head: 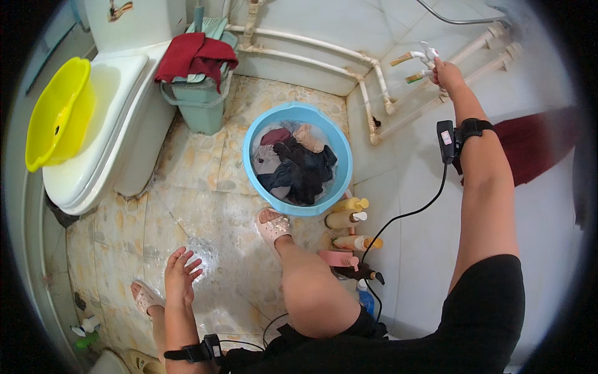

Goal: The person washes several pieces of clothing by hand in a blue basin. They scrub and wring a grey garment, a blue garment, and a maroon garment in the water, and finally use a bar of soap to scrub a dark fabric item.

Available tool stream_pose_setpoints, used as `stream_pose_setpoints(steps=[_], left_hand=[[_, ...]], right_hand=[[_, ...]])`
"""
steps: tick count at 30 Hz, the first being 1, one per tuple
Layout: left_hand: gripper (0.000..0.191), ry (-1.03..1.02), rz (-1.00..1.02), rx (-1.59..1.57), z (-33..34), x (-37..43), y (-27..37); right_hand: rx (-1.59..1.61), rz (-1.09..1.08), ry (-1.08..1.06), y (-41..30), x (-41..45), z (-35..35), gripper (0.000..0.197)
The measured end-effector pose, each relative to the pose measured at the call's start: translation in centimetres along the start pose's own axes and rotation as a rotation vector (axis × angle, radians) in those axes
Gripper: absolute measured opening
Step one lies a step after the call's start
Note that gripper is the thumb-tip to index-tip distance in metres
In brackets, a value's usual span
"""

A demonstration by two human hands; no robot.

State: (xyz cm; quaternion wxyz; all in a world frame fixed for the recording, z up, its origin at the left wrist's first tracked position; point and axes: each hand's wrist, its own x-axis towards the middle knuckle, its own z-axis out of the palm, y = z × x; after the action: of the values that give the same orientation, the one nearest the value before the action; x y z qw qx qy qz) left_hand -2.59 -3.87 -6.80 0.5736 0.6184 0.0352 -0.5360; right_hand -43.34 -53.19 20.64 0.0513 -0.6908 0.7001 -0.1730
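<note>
My right hand (pixel 446 77) reaches up to the wall, its fingers closed on part of a white tap (pixel 427 55). Two short outlets with brownish and green ends stick out from this tap. Low over the wet tiles, my left hand (pixel 180 273) holds nothing, and its fingers are spread. Between the hands and farther off, a light blue plastic basin (pixel 251 161) stands on the floor. Dark garments (pixel 306 166), a maroon cloth (pixel 275 136) and a beige cloth (pixel 308 138) lie in its cloudy, sudsy water.
A yellow basin (pixel 58 117) leans on the closed lid of the toilet (pixel 112 107). Red cloth (pixel 194 58) drapes over a green bin (pixel 201 110). Several pump bottles (pixel 345 219) line the right wall, below a hanging maroon towel (pixel 532 140). Water pipes (pixel 308 39) run along the walls.
</note>
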Motion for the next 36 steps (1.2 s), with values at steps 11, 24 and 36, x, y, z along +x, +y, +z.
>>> stream_pose_setpoints(steps=[11, 24, 36], left_hand=[[0.04, 0.133, 0.089, -0.078, -1.5, -0.3, 1.1], [0.034, 0.199, 0.214, -0.337, -5.5, -4.9, 5.9], [0.032, 0.198, 0.221, -0.431, -9.1, -7.8, 5.8]], right_hand=[[-0.016, -0.326, -0.18, -4.8, -5.1, 15.9, 0.037], [-0.372, -0.443, -0.893, -11.0, -18.9, 45.7, 0.042], [-0.295, -0.391, -0.821, -14.9, -29.1, 41.6, 0.043]])
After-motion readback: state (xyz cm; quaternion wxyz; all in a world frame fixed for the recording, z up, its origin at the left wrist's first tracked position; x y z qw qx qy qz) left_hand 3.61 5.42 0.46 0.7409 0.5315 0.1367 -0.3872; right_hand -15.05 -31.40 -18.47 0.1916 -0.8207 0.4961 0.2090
